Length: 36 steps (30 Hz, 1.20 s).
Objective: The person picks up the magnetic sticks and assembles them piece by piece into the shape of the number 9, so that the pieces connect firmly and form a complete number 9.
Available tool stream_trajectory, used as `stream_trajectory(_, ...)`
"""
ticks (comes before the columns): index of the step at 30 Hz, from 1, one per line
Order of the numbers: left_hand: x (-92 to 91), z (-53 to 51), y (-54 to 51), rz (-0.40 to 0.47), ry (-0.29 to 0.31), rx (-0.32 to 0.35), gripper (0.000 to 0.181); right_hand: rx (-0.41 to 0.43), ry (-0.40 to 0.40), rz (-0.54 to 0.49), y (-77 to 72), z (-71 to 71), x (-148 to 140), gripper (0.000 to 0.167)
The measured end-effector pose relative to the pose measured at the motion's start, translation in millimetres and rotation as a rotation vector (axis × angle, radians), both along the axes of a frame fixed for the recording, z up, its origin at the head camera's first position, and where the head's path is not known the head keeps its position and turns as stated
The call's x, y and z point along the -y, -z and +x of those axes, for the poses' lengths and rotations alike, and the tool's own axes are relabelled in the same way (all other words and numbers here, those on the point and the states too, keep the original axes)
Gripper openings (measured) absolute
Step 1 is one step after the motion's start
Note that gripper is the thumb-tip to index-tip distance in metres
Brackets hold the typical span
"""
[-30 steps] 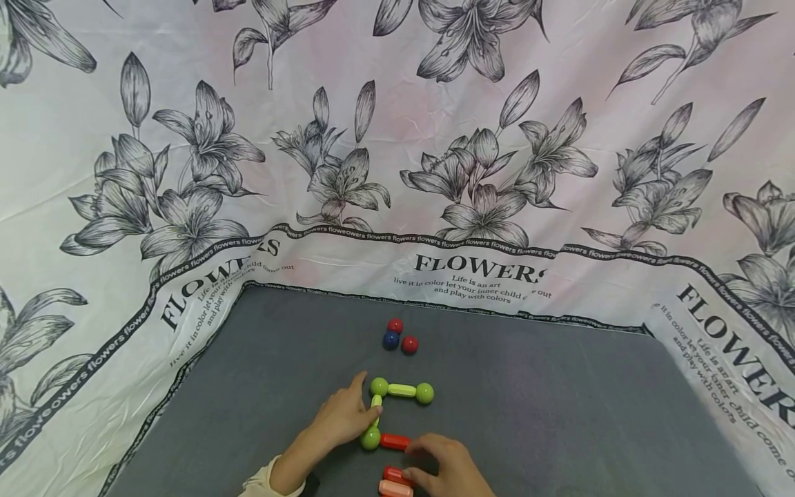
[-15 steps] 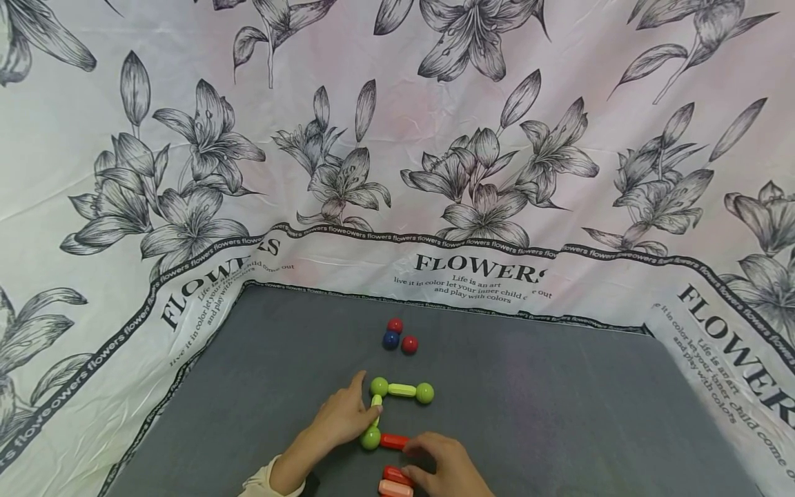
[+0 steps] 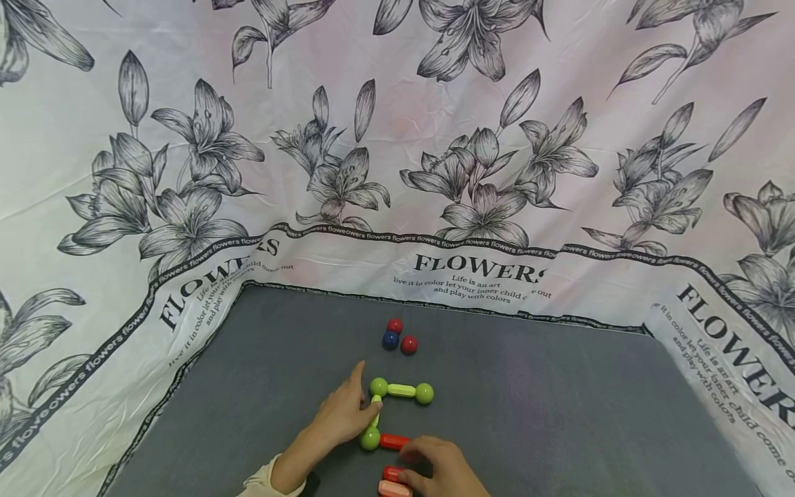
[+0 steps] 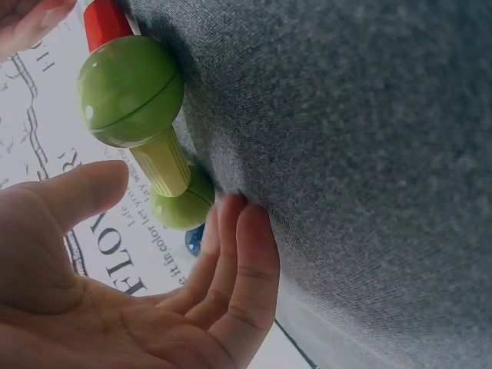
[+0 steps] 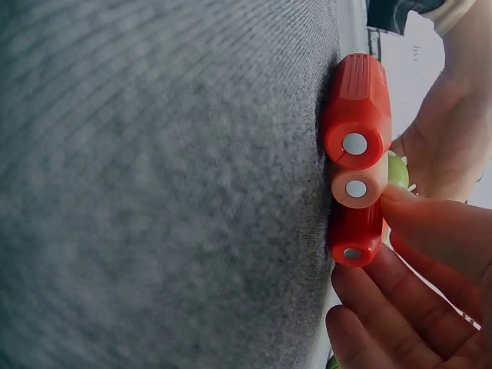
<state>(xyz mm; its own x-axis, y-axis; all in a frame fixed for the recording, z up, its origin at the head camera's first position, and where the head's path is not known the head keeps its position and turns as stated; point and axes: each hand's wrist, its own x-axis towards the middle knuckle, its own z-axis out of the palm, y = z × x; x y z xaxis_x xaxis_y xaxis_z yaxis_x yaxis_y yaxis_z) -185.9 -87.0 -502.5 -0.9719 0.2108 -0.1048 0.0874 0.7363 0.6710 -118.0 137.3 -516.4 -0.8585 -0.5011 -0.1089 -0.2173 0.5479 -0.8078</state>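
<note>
My left hand (image 3: pixel 340 413) lies left of a green rod (image 4: pixel 163 163) between two green balls (image 4: pixel 131 91), index finger extended forward. A gap shows between its thumb and the rod in the left wrist view. The near ball joins a red rod (image 3: pixel 394 441), whose right end is beside the curved fingers of my right hand (image 3: pixel 442 466). In the right wrist view, thumb and fingers of the right hand are beside a loose red rod (image 5: pixel 355 234), next to a peach rod (image 5: pixel 361 184) and another red rod (image 5: pixel 357 104). Whether they touch, I cannot tell.
A second green rod (image 3: pixel 401 391) runs right from the far green ball (image 3: pixel 379 387) to another green ball (image 3: pixel 425 393). Farther back sit two red balls (image 3: pixel 395 325) and a blue ball (image 3: pixel 390 340). Flower-printed cloth (image 3: pixel 348 255) borders the grey surface (image 3: pixel 559 400).
My left index finger has straightened and reaches slightly farther forward. The right hand has shifted a little to the left. The rods and balls keep their arrangement.
</note>
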Motion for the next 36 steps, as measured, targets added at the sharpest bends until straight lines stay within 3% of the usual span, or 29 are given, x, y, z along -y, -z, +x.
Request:
stream_trajectory(7, -3.2, 1.1, -1.3, 0.018, -0.042, -0.046, 0.084, -0.034, 0.003, 0.013, 0.9, 0.5, 0, 0.022)
stream_trajectory(13, -7.3, -3.3, -2.6, 0.000, -0.027, -0.106, 0.082, -0.049, 0.003, -0.005, 1.1, 0.2, 0, 0.018)
stream_trajectory(19, -10.3, -5.9, -5.6, 0.005, -0.014, -0.123, 0.078, -0.096, -0.016, -0.003, 2.7, -0.3, -1, 0.017)
stream_trajectory(29, -15.7, -9.7, -4.8, 0.004, 0.006, -0.167, 0.071, -0.080, -0.033, 0.036, 3.1, -1.7, -2, 0.018)
stream_trajectory(36, -20.8, -12.7, -4.5, 0.013, 0.027, -0.193, 0.071, -0.091, -0.038, 0.007, 3.6, -0.5, -3, 0.021)
